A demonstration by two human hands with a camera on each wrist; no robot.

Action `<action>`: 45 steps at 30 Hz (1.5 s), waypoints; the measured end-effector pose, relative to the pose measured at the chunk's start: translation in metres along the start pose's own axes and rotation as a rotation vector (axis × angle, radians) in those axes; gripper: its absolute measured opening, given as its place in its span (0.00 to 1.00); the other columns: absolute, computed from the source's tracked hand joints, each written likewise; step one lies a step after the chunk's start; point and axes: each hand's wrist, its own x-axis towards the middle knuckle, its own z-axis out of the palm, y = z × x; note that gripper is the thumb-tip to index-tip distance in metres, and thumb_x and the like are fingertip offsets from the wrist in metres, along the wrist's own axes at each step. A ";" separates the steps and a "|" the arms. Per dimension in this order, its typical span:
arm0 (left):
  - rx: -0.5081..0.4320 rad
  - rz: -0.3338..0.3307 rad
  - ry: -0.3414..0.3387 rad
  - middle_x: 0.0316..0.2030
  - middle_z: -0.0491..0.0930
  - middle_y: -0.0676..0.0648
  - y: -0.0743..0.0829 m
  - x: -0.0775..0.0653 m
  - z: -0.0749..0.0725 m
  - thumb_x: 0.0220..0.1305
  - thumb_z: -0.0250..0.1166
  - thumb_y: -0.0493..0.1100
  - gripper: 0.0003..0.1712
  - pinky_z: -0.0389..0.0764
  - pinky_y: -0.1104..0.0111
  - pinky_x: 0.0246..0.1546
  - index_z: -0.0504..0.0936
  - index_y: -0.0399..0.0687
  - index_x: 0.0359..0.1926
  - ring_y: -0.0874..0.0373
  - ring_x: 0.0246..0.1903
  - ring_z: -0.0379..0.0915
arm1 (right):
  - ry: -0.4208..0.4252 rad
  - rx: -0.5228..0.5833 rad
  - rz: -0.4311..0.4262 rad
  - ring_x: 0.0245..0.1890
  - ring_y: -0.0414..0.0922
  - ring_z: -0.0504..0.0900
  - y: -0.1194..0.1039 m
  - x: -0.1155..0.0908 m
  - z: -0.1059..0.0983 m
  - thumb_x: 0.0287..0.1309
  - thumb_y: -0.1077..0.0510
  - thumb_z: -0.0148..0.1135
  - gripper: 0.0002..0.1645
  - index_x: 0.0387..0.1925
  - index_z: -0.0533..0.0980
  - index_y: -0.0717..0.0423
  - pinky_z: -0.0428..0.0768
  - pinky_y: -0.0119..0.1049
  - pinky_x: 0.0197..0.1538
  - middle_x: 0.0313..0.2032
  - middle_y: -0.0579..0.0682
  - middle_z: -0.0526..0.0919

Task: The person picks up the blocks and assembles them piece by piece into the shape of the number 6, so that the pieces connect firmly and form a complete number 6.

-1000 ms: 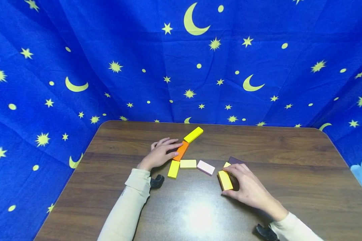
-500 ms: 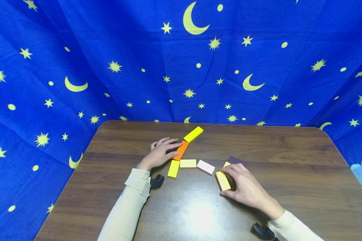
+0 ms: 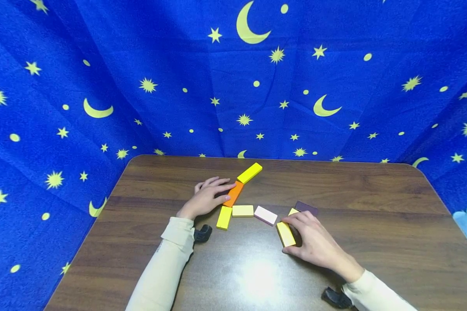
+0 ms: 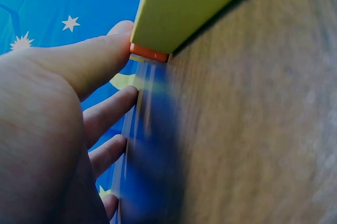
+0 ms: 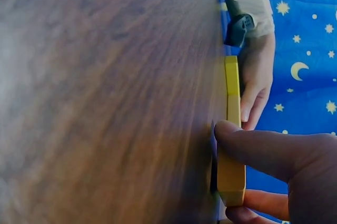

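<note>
My left hand [image 3: 206, 199] rests its thumb and index finger on an orange block [image 3: 235, 194]. In the left wrist view the thumb touches the orange block [image 4: 150, 52], and the other fingers stretch out loosely. Between thumb and fingers, my right hand [image 3: 315, 241] pinches a yellow block [image 3: 286, 235] by its two ends, just right of a pale pink block [image 3: 265, 215]. A cream block [image 3: 243, 211] lies left of the pink one. Bright yellow blocks lie at both ends of the orange one, a far block [image 3: 250, 173] and a near block [image 3: 224, 218].
Behind my right fingers lie a dark purple block [image 3: 306, 207] and another yellow block [image 3: 293, 211], mostly hidden. The brown wood-grain table [image 3: 373, 207] has a bright glare patch near the front. A blue star-patterned cloth [image 3: 202, 65] hangs around its back and sides.
My right hand has slid slightly left with the yellow block, bringing it closer to the pale pink block. The left hand and the other blocks have stayed in place.
</note>
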 end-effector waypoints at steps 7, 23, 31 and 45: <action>0.000 -0.007 -0.002 0.74 0.64 0.50 -0.001 0.001 0.002 0.75 0.57 0.56 0.27 0.44 0.39 0.66 0.71 0.64 0.72 0.43 0.75 0.47 | -0.015 -0.022 0.005 0.50 0.48 0.76 -0.001 0.000 0.001 0.29 0.43 0.86 0.45 0.53 0.82 0.57 0.75 0.50 0.52 0.48 0.48 0.83; 0.001 0.000 0.002 0.74 0.63 0.51 -0.002 0.001 0.002 0.75 0.57 0.56 0.27 0.43 0.39 0.66 0.71 0.65 0.72 0.43 0.75 0.46 | -0.044 -0.050 0.017 0.48 0.47 0.76 -0.003 0.003 0.000 0.30 0.40 0.86 0.44 0.52 0.82 0.54 0.75 0.49 0.51 0.47 0.47 0.84; -0.002 -0.004 -0.002 0.74 0.63 0.51 -0.002 0.001 0.002 0.75 0.57 0.56 0.27 0.43 0.39 0.66 0.71 0.66 0.72 0.43 0.75 0.46 | -0.027 -0.057 0.003 0.48 0.46 0.76 -0.004 0.004 0.000 0.28 0.41 0.86 0.44 0.51 0.82 0.54 0.75 0.48 0.51 0.46 0.47 0.84; 0.014 -0.005 -0.005 0.74 0.63 0.51 -0.003 0.002 0.002 0.75 0.57 0.56 0.27 0.44 0.39 0.66 0.71 0.66 0.72 0.43 0.75 0.47 | -0.050 -0.043 0.012 0.48 0.46 0.76 -0.004 0.006 0.001 0.29 0.40 0.86 0.44 0.51 0.82 0.53 0.76 0.49 0.51 0.46 0.46 0.84</action>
